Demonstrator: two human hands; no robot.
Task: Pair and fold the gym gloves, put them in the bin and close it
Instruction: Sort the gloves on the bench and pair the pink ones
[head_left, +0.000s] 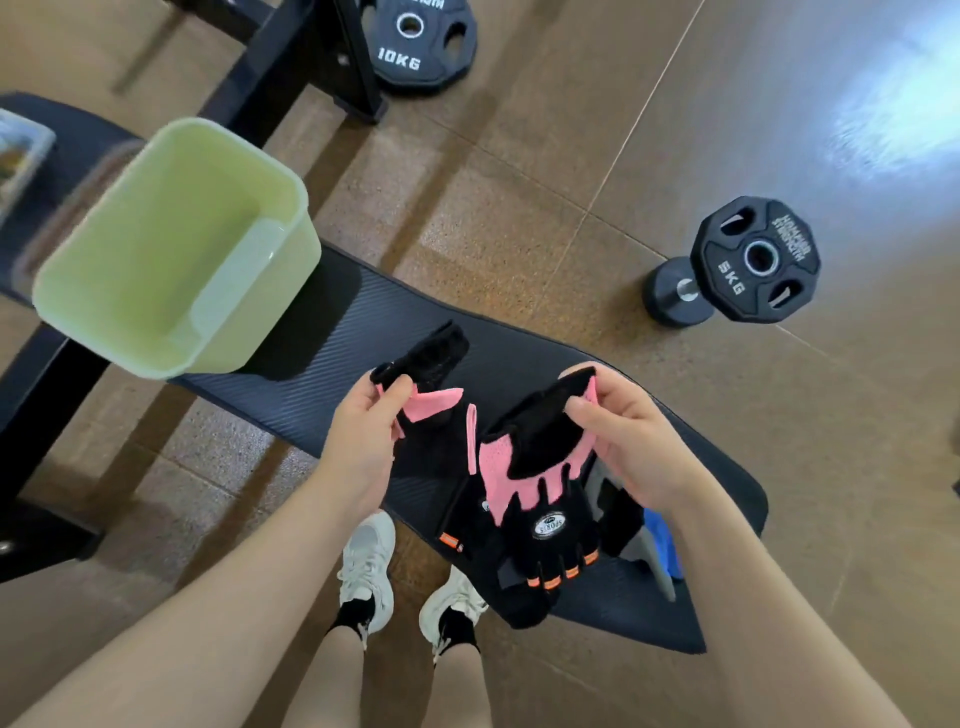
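Two black-and-pink fingerless gym gloves hang above the near end of a black padded bench (322, 364), each gripped at its wrist end. The left glove (431, 410) is pinched at its black cuff between thumb and curled fingers of the left hand (363, 436), its pink panel folding down beside that hand. The right glove (540, 488) dangles fingers-down from the right hand (628, 441), which has closed thumb and fingers on the cuff edge; an oval "SPORTS" badge and orange-trimmed finger openings face the camera. The two gloves overlap slightly at their inner edges. Both forearms reach in from the bottom corners, wrists bent inward so the hands face each other over the bench

On the bench just under the right wrist lies more fabric, grey and blue (660, 545), partly hidden by the glove. Further along the bench from the gloves stands an open pale green plastic bin (104, 280), with nothing visible inside. Below the bench's near edge are the person's white sneakers (369, 566). On the brown floor beyond the bench, a 5 kg weight plate (758, 260) leans against a dumbbell (675, 296), and a 10 kg plate (415, 41) lies near the bench frame
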